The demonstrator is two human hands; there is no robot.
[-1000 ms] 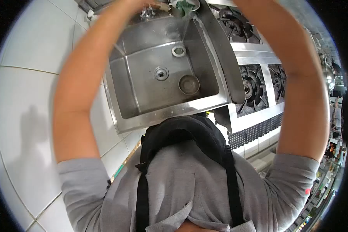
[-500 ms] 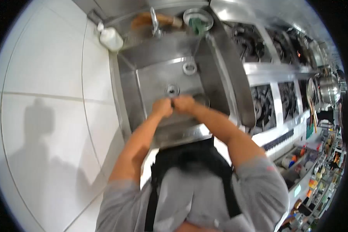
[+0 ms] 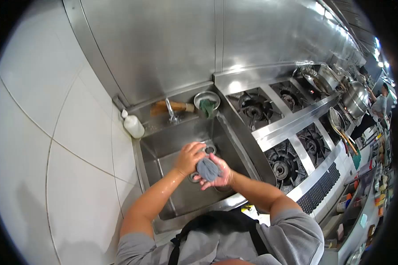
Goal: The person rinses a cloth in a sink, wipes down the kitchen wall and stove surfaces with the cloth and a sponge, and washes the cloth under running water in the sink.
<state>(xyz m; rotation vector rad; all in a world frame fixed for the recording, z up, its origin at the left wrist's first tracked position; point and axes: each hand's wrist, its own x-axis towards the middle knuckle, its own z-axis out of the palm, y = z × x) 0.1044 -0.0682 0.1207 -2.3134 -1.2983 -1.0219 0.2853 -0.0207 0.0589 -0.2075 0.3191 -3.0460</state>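
A bunched grey cloth [image 3: 208, 169] rests in the palm of my right hand [image 3: 226, 172], its thumb and fingers around the wad. Beside it, my left hand [image 3: 190, 158] is raised with the fingers loosely bent and apart; whether its fingertips touch the cloth I cannot tell. Both hands are over the steel sink [image 3: 163, 194], and the forearm on the left looks wet. Partly hidden by my hands are a drain and a round strainer [image 3: 209, 149] on the sink floor.
A slim faucet [image 3: 171, 110] stands at the sink's back, near a white pump bottle [image 3: 133, 126], a wooden-handled brush [image 3: 177, 107] and a metal bowl [image 3: 206, 102] holding green cloth. Gas burners [image 3: 282, 170] line the right side. Farther off is another person [image 3: 378, 108].
My hands, closed together low in the sink before, have come up and apart. The grey cloth now shows in my right hand. My view has tilted up toward the back wall.
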